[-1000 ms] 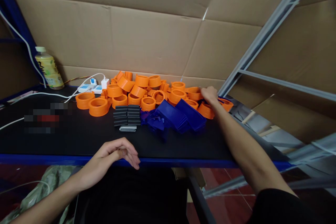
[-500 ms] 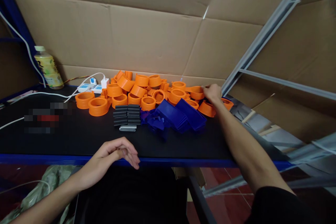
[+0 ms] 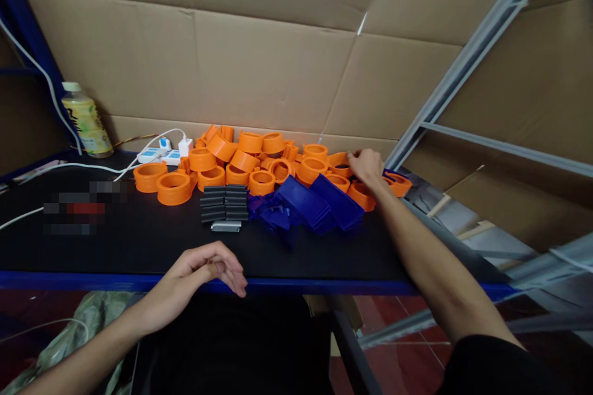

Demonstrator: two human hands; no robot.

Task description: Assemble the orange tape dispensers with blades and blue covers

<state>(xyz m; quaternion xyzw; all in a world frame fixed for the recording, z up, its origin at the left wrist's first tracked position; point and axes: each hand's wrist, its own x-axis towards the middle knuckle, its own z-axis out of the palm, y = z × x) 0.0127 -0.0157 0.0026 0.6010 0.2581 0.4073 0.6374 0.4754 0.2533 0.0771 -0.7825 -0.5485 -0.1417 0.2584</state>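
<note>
Right hand at right end of the orange ring pile, fingertips on one orange ring; cannot tell whether that grip has closed; left hand at the surface front edge, grip loose, empty; step judged: picking a ring; lifting calls for a pinch clear of crowding neighbours.

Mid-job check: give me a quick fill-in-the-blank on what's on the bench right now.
The right hand touches the pile of ____ rings.
The left hand, at the front edge of the table, holds ____.
The blue trays lie to the ____ of the black stack.
Missing: orange; nothing; right.
</note>
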